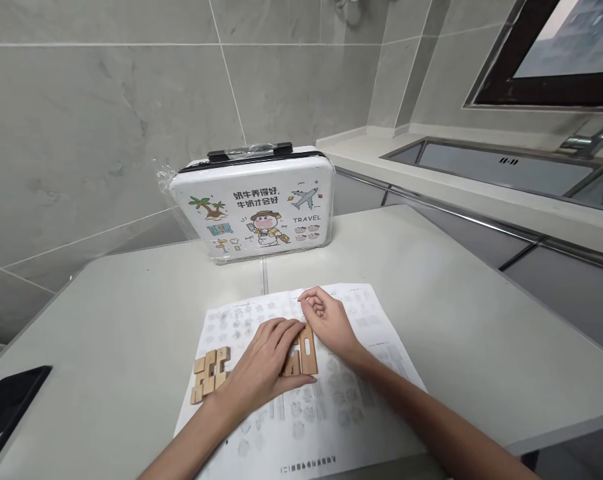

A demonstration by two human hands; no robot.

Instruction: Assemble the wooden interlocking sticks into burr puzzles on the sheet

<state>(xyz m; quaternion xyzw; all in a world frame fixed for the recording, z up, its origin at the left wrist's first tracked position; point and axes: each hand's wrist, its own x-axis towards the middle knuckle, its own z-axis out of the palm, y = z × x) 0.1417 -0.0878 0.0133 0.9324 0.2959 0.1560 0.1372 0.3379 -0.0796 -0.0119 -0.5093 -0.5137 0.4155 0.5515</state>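
Note:
Light wooden puzzle pieces lie together on a printed paper sheet. My left hand is wrapped over them, its fingers at their far side and its thumb along the near edge. A flat wooden piece with a long slot shows at the right of this group, beside a notched wooden block; the rest is hidden under my palm. Just beyond the slotted piece is my right hand, fingers curled in and nothing visible in them. Whether it touches that piece I cannot tell.
A second cluster of notched wooden blocks sits on the sheet's left part. Behind the sheet, a white cartoon-printed case in clear plastic stands upright on the table. A black device lies at left. A sink is at right.

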